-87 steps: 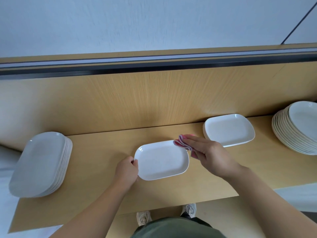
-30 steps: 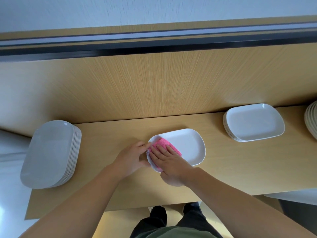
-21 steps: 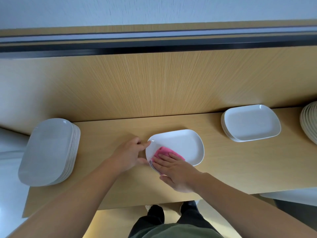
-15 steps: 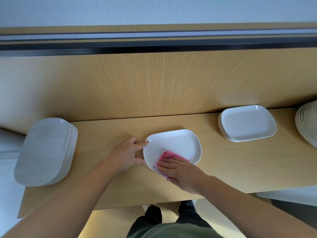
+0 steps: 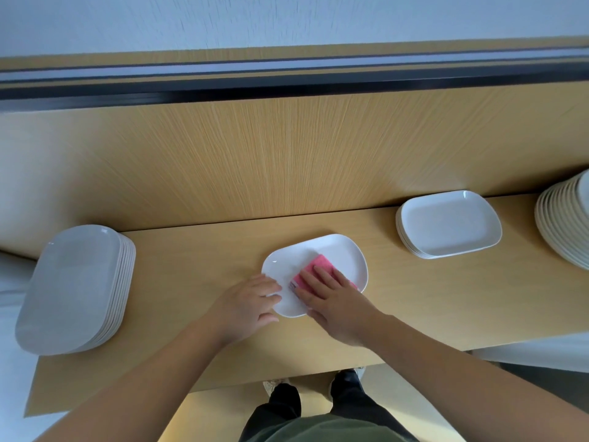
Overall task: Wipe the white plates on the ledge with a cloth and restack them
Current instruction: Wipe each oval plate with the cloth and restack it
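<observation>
One wooden ledge (image 5: 191, 266) carries the glossy white oblong plate (image 5: 338, 250) at its middle. The left hand (image 5: 247, 306) rests straight fingers on its near-left rim. The right hand (image 5: 338, 306), fingers flat, presses the folded pink cloth (image 5: 318, 266) onto its near half.

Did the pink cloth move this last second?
Yes. The pink cloth under the right hand slid rightward, from the left end of the plate to its middle, toward the small stack.

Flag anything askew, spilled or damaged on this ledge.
Nothing spilled or broken. The left plate stack seems to jut past the ledge's left end, though the wide-angle view may exaggerate that.
</observation>
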Demonstrator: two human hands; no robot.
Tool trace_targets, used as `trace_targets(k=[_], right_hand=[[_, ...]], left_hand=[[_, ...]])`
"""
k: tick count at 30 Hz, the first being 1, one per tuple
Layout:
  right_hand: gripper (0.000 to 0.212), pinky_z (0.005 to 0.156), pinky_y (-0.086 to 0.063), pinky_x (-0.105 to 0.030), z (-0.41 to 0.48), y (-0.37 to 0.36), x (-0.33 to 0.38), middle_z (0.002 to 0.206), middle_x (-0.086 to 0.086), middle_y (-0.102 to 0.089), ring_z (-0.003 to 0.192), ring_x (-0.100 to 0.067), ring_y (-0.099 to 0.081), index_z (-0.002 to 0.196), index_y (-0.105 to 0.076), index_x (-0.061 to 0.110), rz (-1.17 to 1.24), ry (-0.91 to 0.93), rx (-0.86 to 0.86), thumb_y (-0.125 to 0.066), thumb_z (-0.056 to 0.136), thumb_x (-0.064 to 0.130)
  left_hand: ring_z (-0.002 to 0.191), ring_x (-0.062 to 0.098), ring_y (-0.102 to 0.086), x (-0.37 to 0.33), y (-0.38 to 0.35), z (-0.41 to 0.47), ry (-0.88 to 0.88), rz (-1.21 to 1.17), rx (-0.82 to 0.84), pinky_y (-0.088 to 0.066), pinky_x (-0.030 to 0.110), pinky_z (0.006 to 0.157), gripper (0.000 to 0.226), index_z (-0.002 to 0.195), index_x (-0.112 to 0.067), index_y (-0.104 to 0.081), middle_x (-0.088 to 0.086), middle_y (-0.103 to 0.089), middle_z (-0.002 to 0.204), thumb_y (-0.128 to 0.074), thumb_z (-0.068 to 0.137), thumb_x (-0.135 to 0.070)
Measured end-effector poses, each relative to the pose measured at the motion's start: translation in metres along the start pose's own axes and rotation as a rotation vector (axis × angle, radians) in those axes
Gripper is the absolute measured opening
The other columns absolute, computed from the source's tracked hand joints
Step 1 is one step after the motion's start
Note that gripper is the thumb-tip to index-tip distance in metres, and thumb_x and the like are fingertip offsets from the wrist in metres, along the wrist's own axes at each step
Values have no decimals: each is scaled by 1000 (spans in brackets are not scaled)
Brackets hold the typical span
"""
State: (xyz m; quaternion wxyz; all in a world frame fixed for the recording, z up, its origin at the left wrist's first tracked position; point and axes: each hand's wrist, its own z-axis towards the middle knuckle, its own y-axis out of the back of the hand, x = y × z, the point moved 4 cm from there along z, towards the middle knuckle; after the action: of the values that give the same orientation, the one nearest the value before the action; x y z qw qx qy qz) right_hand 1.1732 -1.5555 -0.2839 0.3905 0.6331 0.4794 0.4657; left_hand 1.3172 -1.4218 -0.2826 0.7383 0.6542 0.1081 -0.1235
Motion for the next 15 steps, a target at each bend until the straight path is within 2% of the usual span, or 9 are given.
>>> trace_targets(k=[2,4,6,8,11,15], right_hand=[[59,108,-33,-55,-1,-9,-3,149,-6,-45,137,-35,-40,146,-42,22,-73,-80,107,-7,104,43],[66,112,-20,-52,0,-8,-2,154,-6,-36,142,-33,-26,150,-36,22,-87,-115,133,4,102,44],[72,115,5,-48,4,-8,-3,161,-2,-8,146,-31,3,155,-12,26,-74,-59,140,18,93,50],[70,114,18,-42,3,-7,-9,159,5,12,145,-27,20,151,10,33,-42,-16,158,27,86,54],[58,119,13,-41,4,-3,-26,155,11,21,144,-23,25,145,20,38,-72,3,186,19,88,50],[60,118,14,-43,7,2,-48,151,12,28,145,-21,26,141,24,40,-87,-75,222,17,82,46]], left_hand=[[102,16,-68,-2,-11,-2,6,0,18,-33,27,106,45,90,-14,-77,1,-72,107,-47,82,-46],[103,14,-67,-4,-19,-4,37,-22,23,-27,26,109,46,89,-15,-77,0,-72,108,-46,83,-47],[105,12,-64,-6,-21,-6,81,-83,-13,-27,24,110,47,88,-14,-76,1,-72,108,-47,84,-51],[106,9,-59,-7,-22,-5,100,-120,-58,-23,20,112,50,86,-13,-77,1,-73,106,-47,86,-53],[102,9,-60,-6,-21,-2,96,-130,-111,-26,19,112,48,81,-11,-77,1,-74,100,-49,90,-49],[99,9,-63,-6,-22,-3,86,-156,-159,-31,20,108,56,79,-13,-76,-1,-75,98,-38,98,-49]])
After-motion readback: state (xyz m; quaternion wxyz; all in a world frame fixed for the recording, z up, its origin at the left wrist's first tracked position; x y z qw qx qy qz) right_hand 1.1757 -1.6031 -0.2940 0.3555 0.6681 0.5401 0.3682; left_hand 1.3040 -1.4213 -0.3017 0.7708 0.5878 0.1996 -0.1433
